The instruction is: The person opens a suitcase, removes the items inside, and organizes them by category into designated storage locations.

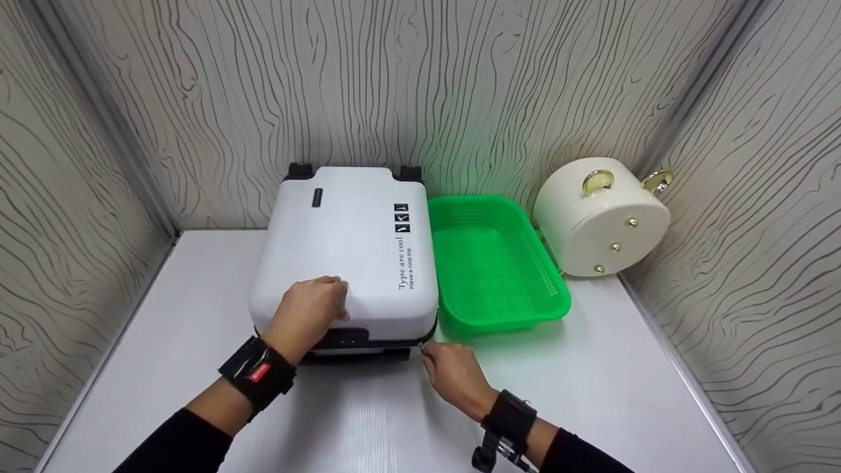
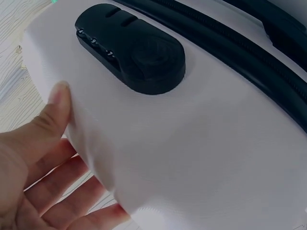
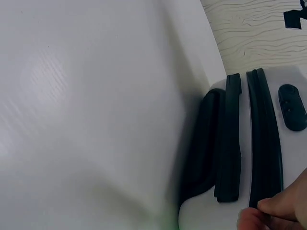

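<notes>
A white hard-shell suitcase (image 1: 348, 243) lies flat on the table with its wheels towards the back wall. My left hand (image 1: 309, 312) rests on the front part of its lid; in the left wrist view, the thumb (image 2: 57, 103) and relaxed fingers touch the shell beside the black combination lock (image 2: 132, 50). At the front right corner, my right hand (image 1: 458, 374) pinches a small zipper pull (image 1: 422, 348), mostly hidden by the fingertips. The black zipper band (image 3: 266, 139) runs along the suitcase's side up to that hand in the right wrist view.
A green plastic basket (image 1: 558, 309) stands against the suitcase's right side. Behind it at the right, a cream pot-shaped container (image 1: 578, 217) with gold-coloured handles and feet lies on its side. Wood-patterned walls (image 1: 420, 85) enclose the white table (image 1: 591, 387).
</notes>
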`<state>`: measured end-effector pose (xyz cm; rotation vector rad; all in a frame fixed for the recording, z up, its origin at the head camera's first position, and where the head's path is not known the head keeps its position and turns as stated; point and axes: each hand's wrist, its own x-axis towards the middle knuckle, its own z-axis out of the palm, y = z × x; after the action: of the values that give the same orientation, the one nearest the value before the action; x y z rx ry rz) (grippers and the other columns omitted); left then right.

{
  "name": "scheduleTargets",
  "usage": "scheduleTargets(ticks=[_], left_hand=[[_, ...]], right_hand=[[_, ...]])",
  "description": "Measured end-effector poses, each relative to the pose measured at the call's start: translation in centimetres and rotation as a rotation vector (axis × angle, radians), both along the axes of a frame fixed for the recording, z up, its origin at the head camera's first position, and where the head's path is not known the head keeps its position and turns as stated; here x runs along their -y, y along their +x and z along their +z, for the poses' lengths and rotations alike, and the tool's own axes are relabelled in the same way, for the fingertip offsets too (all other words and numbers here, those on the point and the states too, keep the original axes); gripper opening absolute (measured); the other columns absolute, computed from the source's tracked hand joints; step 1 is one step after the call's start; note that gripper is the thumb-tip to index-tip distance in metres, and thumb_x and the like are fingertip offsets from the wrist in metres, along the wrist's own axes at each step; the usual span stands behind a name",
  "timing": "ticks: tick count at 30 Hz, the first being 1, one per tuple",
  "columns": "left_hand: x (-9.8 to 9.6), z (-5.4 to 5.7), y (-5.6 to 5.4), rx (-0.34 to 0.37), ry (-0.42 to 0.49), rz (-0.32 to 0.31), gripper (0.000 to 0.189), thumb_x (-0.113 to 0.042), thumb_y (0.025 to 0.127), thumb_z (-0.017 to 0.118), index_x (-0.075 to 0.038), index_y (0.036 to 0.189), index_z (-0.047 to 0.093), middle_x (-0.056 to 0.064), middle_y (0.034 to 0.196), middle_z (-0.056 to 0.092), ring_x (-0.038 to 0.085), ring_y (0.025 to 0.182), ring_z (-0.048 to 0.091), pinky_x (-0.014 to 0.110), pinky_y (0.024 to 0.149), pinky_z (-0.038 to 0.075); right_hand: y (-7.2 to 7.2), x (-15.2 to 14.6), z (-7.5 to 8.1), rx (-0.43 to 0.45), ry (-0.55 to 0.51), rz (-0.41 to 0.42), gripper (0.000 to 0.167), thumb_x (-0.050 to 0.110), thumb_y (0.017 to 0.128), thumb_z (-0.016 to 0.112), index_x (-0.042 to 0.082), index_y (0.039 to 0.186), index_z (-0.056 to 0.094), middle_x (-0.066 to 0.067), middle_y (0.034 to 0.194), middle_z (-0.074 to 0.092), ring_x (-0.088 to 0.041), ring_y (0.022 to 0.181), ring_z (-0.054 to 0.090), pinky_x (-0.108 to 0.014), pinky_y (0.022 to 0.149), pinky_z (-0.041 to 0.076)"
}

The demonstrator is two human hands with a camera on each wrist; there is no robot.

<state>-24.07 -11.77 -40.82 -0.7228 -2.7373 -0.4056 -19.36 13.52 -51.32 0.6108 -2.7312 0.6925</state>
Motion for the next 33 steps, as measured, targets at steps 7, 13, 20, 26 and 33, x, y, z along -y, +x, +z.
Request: scheduleTargets(ticks=[7,13,20,26,33], left_hand=[[0.1,-0.7,0.2,-0.094,0.004,-0.016,0.025,-0.015,0.063,0.086,-0.01,0.069,0.062,-0.001,0.072,0.064,0.019,0.066,0.065,0.031,0.054,0.053],[-0.1,-1.0,0.4,-0.101,-0.02,-0.008,0.026,-0.017,0.063,0.086,-0.009,0.071,0.063,0.0,0.073,0.065,0.021,0.064,0.065,0.032,0.054,0.053],[0.1,-1.0,0.7,-0.098,-0.033,-0.002,0.03,-0.016,0.064,0.086,-0.009,0.069,0.059,0.0,0.074,0.064,0.019,0.064,0.063,0.031,0.053,0.052],[0.4,-1.1,0.7,-0.1,0.032,0.0,0.027,-0.016,0.069,0.085,-0.003,0.085,0.068,0.009,0.093,0.071,0.026,0.081,0.068,0.043,0.066,0.056],[1.9,-2.5,1.5,-0.127,0.155,-0.036,0.043,-0.02,0.081,0.08,0.001,0.117,0.067,0.016,0.122,0.065,0.033,0.117,0.059,0.051,0.098,0.046]], right_hand=[[0.3,4.0,-0.9,0.035,-0.003,0.061,0.013,0.009,0.093,0.064,0.012,0.08,0.067,0.005,0.074,0.067,-0.008,0.066,0.063,-0.024,0.055,0.049],[0.3,8.7,-1.5,-0.012,0.039,0.108,0.011,0.013,0.092,0.066,0.012,0.082,0.067,0.003,0.074,0.065,-0.009,0.066,0.063,-0.021,0.055,0.049],[-0.2,13.8,-1.9,-0.269,0.235,0.216,0.013,0.012,0.09,0.066,0.012,0.077,0.063,0.003,0.07,0.061,-0.011,0.06,0.062,-0.022,0.049,0.049],[-1.4,15.3,-1.4,-0.344,0.225,0.316,0.007,0.015,0.096,0.059,0.011,0.093,0.064,0.005,0.076,0.062,-0.007,0.063,0.06,-0.018,0.052,0.049],[-1.2,12.8,1.5,-0.279,0.328,0.331,0.022,0.033,0.096,0.062,0.015,0.109,0.068,0.003,0.096,0.069,-0.011,0.084,0.066,-0.025,0.072,0.054]])
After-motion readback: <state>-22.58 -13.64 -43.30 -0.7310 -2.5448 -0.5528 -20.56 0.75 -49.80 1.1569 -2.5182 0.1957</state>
